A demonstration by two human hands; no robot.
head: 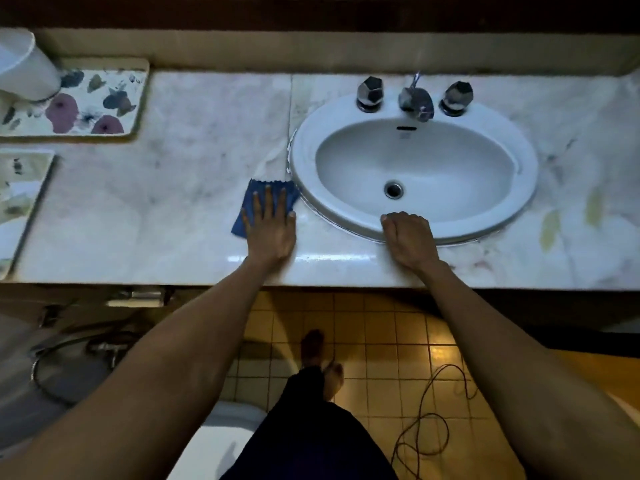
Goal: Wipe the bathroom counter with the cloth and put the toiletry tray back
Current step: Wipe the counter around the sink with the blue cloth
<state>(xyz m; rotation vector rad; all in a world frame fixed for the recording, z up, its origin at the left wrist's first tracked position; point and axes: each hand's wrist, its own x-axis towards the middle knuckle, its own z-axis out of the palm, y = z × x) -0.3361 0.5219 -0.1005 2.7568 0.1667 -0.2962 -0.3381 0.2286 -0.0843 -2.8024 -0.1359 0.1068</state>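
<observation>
A blue cloth [275,190] lies flat on the pale marble counter [194,174], just left of the white sink [519,168]. My left hand [272,225] presses on it with fingers spread, covering its lower right part. My right hand [408,237] rests on the sink's front rim with fingers curled, holding nothing. A floral toiletry tray [100,98] sits at the counter's back left corner, with a white cup [24,64] standing on its left end.
Two faceted tap handles [370,93] and a spout [415,100] stand behind the basin. Another tray or mirror edge [24,188] lies at the far left. Below are a tiled floor, a dark cable [429,417], a toilet [221,441] and my bare feet.
</observation>
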